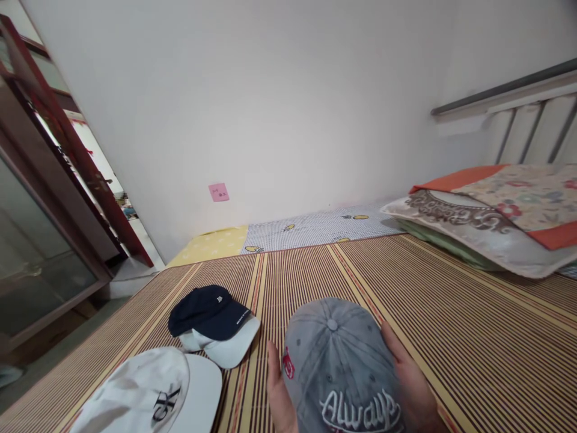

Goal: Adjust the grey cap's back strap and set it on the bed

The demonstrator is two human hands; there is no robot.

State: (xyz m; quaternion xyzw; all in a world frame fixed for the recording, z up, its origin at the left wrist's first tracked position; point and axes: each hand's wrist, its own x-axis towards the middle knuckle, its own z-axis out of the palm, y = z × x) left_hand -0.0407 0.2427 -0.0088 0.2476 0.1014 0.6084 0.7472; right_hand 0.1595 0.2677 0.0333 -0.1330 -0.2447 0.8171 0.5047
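A grey cap (340, 361) with white "Always" lettering is held between my two hands near the bottom centre, its crown facing up. My left hand (280, 394) presses on the cap's left side with the thumb up. On the right side, my right hand (412, 385) grips the cap, its fingers partly hidden behind it. To the left, a navy cap (205, 310) lies on top of a white cap (237, 346), of which mostly the brim shows. Nearer me at the lower left rests another white cap (139, 391) with black letters.
A striped bamboo mat (451, 313) covers the bed. Pillows (469, 228) are piled at the right, beside a white headboard (532, 129). A pink note (219, 192) is on the wall. At the left stand a door (81, 144) and a glass-fronted cabinet (36, 252).
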